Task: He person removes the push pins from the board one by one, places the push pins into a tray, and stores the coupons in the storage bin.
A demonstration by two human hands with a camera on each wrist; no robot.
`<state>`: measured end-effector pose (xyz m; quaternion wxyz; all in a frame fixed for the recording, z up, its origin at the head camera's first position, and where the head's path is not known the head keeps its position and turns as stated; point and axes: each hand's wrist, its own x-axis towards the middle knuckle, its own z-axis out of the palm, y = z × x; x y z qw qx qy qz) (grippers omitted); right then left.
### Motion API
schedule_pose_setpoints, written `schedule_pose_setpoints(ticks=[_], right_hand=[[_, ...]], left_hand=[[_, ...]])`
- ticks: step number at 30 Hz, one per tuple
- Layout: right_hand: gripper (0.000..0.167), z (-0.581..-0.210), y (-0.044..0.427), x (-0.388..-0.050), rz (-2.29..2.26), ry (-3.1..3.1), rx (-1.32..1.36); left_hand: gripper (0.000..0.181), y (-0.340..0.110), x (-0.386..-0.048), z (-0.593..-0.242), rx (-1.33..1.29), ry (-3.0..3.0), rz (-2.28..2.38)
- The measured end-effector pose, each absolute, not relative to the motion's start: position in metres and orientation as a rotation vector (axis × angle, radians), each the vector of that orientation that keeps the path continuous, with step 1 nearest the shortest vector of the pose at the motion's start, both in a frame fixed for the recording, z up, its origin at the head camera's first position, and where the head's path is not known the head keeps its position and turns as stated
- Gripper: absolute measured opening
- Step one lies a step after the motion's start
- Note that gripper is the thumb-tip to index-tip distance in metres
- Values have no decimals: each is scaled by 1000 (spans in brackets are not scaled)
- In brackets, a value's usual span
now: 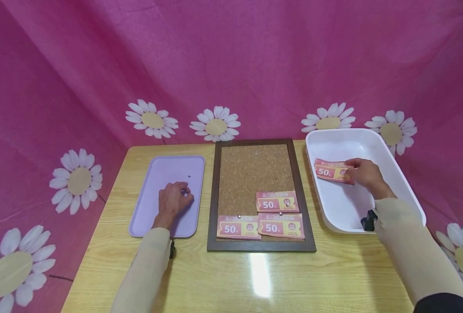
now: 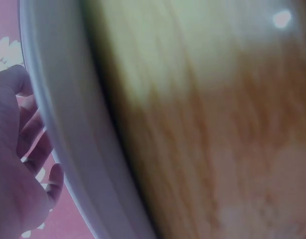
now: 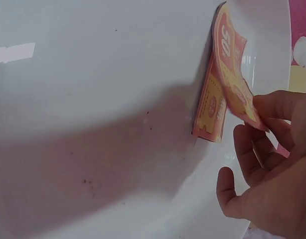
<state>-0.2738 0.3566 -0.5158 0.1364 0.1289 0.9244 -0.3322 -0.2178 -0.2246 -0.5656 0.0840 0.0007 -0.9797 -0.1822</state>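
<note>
My right hand (image 1: 366, 174) pinches a red and yellow paper coupon (image 3: 231, 69) marked 50 between thumb and fingers. The coupon bends as it is lifted over another coupon (image 3: 209, 117) inside the white basin (image 1: 352, 219). Over the purple tray (image 1: 153, 174), my left hand (image 1: 174, 200) has its thumb and index finger curled towards each other; whether anything sits between the tips is hidden. A small dark object (image 1: 189, 176) lies on the tray just beyond those fingers. The left wrist view shows the left hand (image 2: 18, 144) partly behind the tray's rim.
Between tray and basin lies a dark-framed cork board (image 1: 237, 174). Three coupons are on its lower part, including an upper one (image 1: 268, 204), with small shiny pins (image 1: 281, 213) on them. The wooden table (image 1: 200, 278) meets a pink flowered curtain (image 1: 223, 65) behind.
</note>
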Motion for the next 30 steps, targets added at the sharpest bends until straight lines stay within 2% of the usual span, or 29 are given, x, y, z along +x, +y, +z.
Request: schedule_pose_setpoints(ticks=[7, 17, 24, 30], right_hand=[[52, -517, 355, -275, -811, 2664, 331], [70, -528, 366, -279, -739, 2516, 254], [70, -524, 363, -276, -710, 2474, 240], [63, -522, 362, -275, -667, 2534, 162]], left_hand=[[19, -223, -217, -564, 0, -2946, -543], [19, -224, -216, -565, 3, -2938, -540], [18, -224, -215, -565, 12, -2933, -557], [20, -223, -214, -565, 7, -2934, -563]])
